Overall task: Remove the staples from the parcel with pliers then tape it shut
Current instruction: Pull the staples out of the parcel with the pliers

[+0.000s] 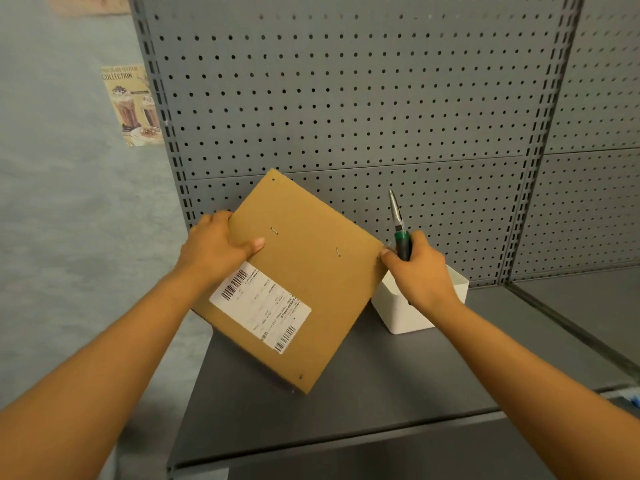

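Parcel [294,282]: tilted above the shelf [381,393], our left hand [216,245] pinching its 9 o'clock edge. Right hand [420,268] at 3 o'clock, fingers curled round pliers [400,230], nose up. Two staples [274,231] remain. Step: staple removal; next we likely bring the nose down to one.

the poster [131,105] on the blue-grey wall, left of the pegboard, carries a heading whose second line reads "collection"; the line above it is blurred, apart from a last word that appears to be "festival". the poster's smaller print cannot be read. the white shipping label [260,305] on the brown parcel [304,271] bears two barcodes, one at its upper left end and one at its lower right end, with rows of fine print between them too small to read.
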`<state>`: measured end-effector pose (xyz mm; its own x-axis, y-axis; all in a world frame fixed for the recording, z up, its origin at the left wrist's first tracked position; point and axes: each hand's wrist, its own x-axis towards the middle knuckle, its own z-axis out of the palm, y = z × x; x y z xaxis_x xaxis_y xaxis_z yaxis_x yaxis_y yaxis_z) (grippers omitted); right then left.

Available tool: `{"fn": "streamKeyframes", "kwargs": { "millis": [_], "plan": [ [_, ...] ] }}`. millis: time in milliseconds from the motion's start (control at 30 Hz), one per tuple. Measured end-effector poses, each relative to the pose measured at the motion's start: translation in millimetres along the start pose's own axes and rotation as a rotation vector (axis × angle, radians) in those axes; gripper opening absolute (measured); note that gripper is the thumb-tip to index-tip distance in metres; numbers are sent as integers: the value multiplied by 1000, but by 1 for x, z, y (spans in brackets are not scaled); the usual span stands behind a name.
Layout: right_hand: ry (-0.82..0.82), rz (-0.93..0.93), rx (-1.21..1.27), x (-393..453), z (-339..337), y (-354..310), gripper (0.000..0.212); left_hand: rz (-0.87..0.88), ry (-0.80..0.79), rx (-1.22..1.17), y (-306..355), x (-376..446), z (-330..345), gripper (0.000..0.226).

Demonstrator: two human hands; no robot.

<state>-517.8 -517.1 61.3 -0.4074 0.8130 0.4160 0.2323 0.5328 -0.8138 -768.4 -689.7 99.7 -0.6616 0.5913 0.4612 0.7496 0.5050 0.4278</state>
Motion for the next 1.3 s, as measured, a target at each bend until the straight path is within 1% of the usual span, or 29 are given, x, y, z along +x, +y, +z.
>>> {"fn": "streamKeyframes", "kwargs": {
  "millis": [100, 233, 400, 500, 633, 767, 900, 1067, 1300],
  "plan": [
    [29, -35, 12, 3, 1, -5, 23, -43, -47, -56, -4, -8, 4, 70],
    [7, -101, -16, 7, 5, -6, 19, -114, -114, -91, -10, -17, 9, 73],
    [-63, -152, -47, 15, 11, -6, 27, -214, -240, -140, -14, -31, 16, 76],
    [-93, -154, -49, 19, 16, -3, 30, -237, -272, -183, -17, -39, 18, 84],
    [-116, -132, -32, 21, 23, 0, 35, -214, -277, -201, -17, -45, 18, 92],
    [-171, -78, -70, 19, 31, 6, 39, -232, -247, -214, -19, -50, 20, 91],
    [-210, -17, -30, 18, 40, 12, 41, -259, -273, -224, -21, -57, 22, 92],
    [-227, -12, -48, 23, 46, 14, 37, -265, -272, -215, -21, -59, 23, 90],
    [-250, 20, -41, 27, 47, 14, 32, -284, -262, -260, -14, -56, 26, 86]
  ]
}}
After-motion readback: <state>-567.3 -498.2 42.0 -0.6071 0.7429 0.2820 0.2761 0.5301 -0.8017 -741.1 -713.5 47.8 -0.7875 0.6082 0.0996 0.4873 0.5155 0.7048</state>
